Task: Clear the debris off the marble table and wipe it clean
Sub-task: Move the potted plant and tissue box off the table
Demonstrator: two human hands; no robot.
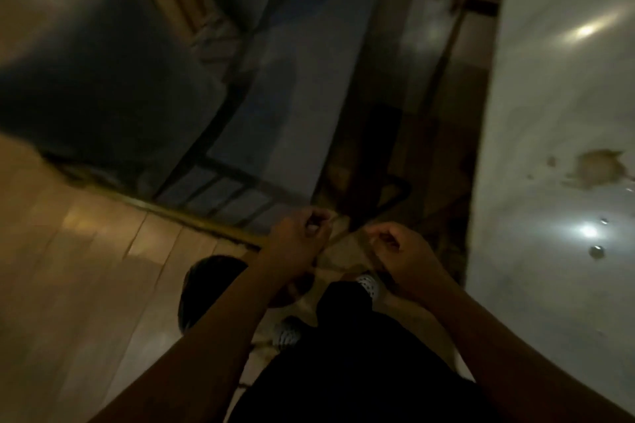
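**A:** Dim room, wooden floor (86, 250) on one side, marble bench (549, 96) on the other, with a brown splotch (599, 170) and droplets (597, 251) on it.

**B:** The 2 hands are off the bench. Left hand (302, 233) and right hand (402, 250) each pinch a thin tan sheet (343, 250) above the floor.

**A:** Limp and light, I'd say. Cloth or bag, can't tell. Best held by its edges.

**B:** That splotch looks wet and will likely smear. Scoop it inward.

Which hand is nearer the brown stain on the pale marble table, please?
Right: the right hand is below-left of the brown stain; the left hand is farther left.
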